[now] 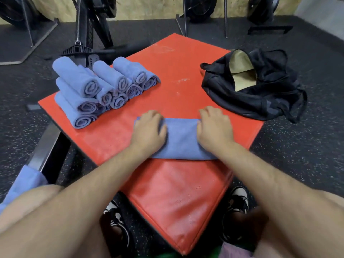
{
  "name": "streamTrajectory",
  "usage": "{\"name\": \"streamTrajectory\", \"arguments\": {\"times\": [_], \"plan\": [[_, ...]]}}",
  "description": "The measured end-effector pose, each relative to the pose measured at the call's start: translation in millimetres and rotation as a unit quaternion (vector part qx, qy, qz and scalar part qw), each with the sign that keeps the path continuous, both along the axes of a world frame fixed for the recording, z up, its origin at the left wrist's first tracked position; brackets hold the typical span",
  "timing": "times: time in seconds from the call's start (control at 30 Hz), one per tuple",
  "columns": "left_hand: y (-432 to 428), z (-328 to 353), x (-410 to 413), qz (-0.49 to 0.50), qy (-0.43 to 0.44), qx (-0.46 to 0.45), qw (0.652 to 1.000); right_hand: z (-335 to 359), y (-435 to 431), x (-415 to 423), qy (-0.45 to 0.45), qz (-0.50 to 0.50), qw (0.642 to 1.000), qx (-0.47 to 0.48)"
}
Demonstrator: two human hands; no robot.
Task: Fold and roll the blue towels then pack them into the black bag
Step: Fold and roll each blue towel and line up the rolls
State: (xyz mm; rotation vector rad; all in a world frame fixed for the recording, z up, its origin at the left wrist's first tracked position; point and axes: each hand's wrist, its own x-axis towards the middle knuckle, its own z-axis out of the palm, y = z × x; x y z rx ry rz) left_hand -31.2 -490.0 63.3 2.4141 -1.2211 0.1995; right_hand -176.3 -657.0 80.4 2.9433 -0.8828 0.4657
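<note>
A: Where is the towel sitting on the red pad (167, 192)?

B: The blue towel (181, 140) is lying across the pad's middle, folded into a band. Both hands are clamping on it, set apart: the left hand (149, 127) is gripping one end and the right hand (214, 127) the other, fingers curling over the far edge, with bare cloth showing between them.

A: Why gripping at both ends?

B: I'm judging that the wide hold is keeping the roll even; one hand alone would be letting it go crooked.

A: And the room around it?

B: The rolled towels (102, 86) are stacking at the pad's left corner, and the black bag (251, 84) is sitting at its right corner, mouth gaping open and ready for packing. Red surface is showing between them, beyond the towel's far edge, so the roll is getting room to travel. Another blue cloth (24, 183) is waiting just off the pad's left side
</note>
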Motion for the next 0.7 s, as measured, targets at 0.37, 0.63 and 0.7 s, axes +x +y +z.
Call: {"name": "streamTrajectory", "arguments": {"times": [0.37, 0.63, 0.7], "plan": [[6, -24, 1, -0.004, 0.069, 0.13, 0.989, -39, 14, -6, 0.104, -0.013, 0.983, 0.149], [31, -18, 29, 0.047, 0.07, 0.166, 0.983, -25, -3, -26, 0.092, -0.064, 0.988, 0.11], [24, -13, 26, 0.007, 0.042, 0.137, 0.99, -10, 18, -18, 0.059, -0.017, 0.997, 0.046]]}}
